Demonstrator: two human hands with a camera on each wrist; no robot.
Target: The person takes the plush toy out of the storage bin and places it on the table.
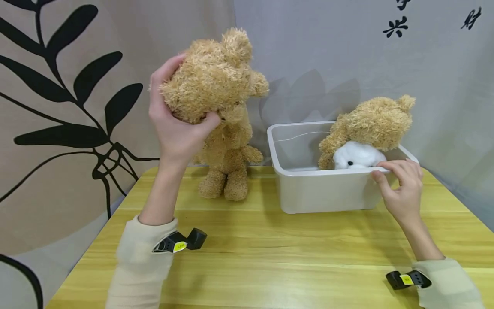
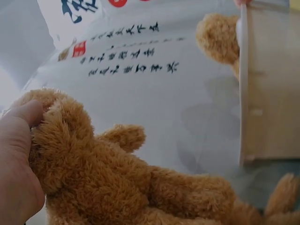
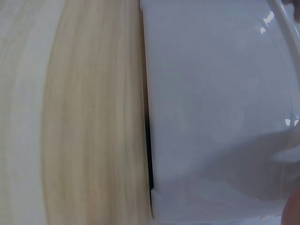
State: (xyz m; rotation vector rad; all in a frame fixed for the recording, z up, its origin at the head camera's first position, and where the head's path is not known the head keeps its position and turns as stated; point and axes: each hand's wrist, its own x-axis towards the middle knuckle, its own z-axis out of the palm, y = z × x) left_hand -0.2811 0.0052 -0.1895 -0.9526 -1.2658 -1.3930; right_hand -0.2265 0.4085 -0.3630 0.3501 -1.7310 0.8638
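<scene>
My left hand [image 1: 177,124] grips a shaggy tan teddy bear [image 1: 208,77] by the head, thumb across the near side and fingers round the far side. Below the tilted head, the bear's body hangs down and its feet are right at the tabletop. In the left wrist view the fur of the bear [image 2: 103,183] fills the lower part. On the right, my right hand [image 1: 405,186] pinches the front rim of a white plastic bin [image 1: 324,191], thumb outside. A second tan teddy bear [image 1: 380,122] leans inside the bin, over a white plush toy [image 1: 356,154] with a dark eye, partly hidden by the rim.
The bin stands on a wooden table [image 1: 247,253], towards the back right. Behind the table hangs a grey backdrop [image 1: 308,47] with dark characters, and a leaf-patterned one [image 1: 127,43] is on the left. Small black devices [image 1: 177,242] sit at both cuffs.
</scene>
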